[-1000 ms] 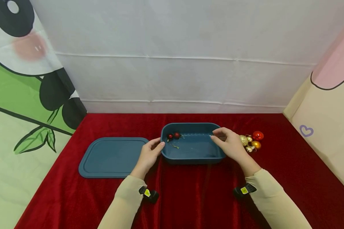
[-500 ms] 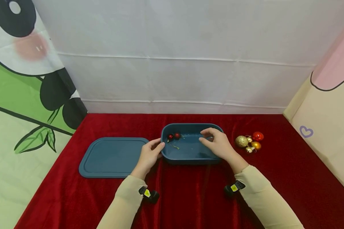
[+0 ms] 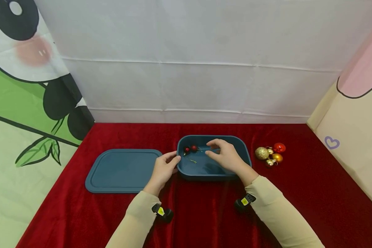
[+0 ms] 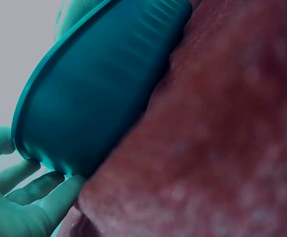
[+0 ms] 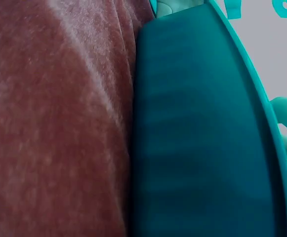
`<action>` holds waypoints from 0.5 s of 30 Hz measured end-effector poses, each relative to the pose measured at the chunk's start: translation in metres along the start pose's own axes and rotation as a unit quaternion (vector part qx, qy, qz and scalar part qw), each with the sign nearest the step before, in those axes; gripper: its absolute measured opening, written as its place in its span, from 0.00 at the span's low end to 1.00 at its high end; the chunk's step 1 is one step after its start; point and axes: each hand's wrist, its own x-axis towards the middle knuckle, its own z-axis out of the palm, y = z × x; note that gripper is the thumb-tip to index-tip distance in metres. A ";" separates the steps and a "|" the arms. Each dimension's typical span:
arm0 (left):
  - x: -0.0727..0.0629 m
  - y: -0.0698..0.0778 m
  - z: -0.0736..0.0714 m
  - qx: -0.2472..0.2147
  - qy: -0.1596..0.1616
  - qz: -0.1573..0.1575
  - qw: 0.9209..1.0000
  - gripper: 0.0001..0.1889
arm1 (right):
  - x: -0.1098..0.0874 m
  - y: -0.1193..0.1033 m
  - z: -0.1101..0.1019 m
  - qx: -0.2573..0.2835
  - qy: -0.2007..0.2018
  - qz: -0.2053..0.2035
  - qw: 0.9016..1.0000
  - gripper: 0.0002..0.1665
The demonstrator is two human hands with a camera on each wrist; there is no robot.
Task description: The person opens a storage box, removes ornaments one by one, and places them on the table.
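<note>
At the left end of a dark blue rectangular box (image 3: 215, 178), my left hand (image 3: 163, 170) grips the wall, thumb at the rim and fingers against the outside. In the left wrist view those fingers (image 4: 59, 197) meet the wall's end. Over the inside of the box hovers my right hand (image 3: 227, 156), thumb and index finger bent but apart; I see nothing held between them. Two small dark red baubles (image 3: 194, 148) lie at the left inside, with a gold string (image 3: 193, 161) near them. The right wrist view mostly shows the box's outer wall (image 5: 197, 128).
A matching blue lid (image 3: 121, 170) lies flat left of the box, close to my left hand. Right of the box sits a cluster of baubles: a glittery gold one (image 3: 261, 153), a red one (image 3: 279, 147), an orange-gold one (image 3: 277, 157) and small gold ones. Red cloth (image 3: 201, 213) covers the table.
My right hand has moved left, from the box's right end to above its middle. The box has shifted slightly right with my left hand still on it. The bauble cluster stays put.
</note>
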 end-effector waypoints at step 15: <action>-0.003 0.003 0.002 -0.018 -0.021 -0.006 1.000 0.22 | 0.024 -0.013 0.019 -0.015 -0.048 0.007 0.999 0.26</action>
